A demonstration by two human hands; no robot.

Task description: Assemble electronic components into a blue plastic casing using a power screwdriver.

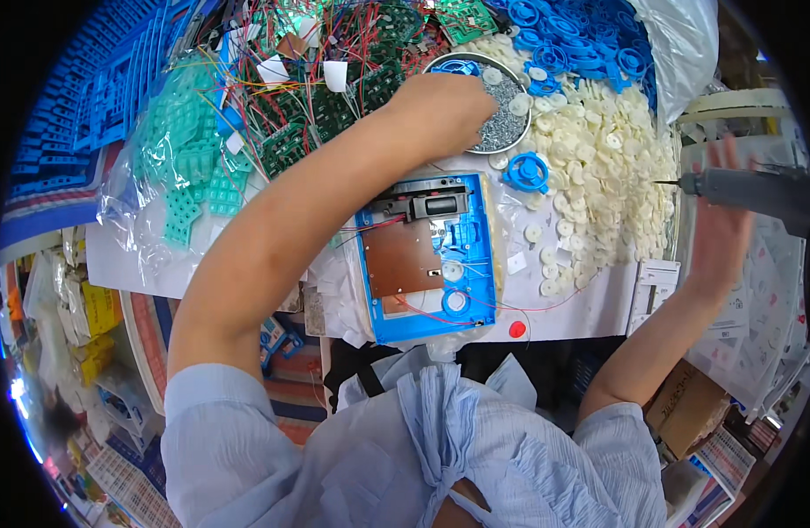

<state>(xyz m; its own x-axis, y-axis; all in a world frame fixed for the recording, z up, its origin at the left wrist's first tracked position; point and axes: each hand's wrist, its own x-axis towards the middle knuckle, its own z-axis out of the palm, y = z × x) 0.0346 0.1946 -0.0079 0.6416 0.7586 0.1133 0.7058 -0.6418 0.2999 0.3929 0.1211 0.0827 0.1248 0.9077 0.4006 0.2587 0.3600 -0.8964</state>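
My left hand [453, 107] is over a round metal dish of small screws [503, 114], fingers curled down and closed. Whatever they pinch is hidden beneath the hand. On the right, my right hand [726, 207] is raised behind a grey electric screwdriver [748, 189], its fingers blurred but stretched out and apart. The screwdriver's thin bit points left. Between my arms lies an open blue plastic casing [484, 304] holding a brown board [398, 257], a black module [436, 207], white discs and red wires.
Cream plastic discs [612, 167] are heaped right of the dish, with blue rings [568, 44] behind. Wired green circuit boards [334, 114] and bagged turquoise keypads [194, 167] lie left. A blue ring part [526, 172] and a red button [517, 329] are near the casing.
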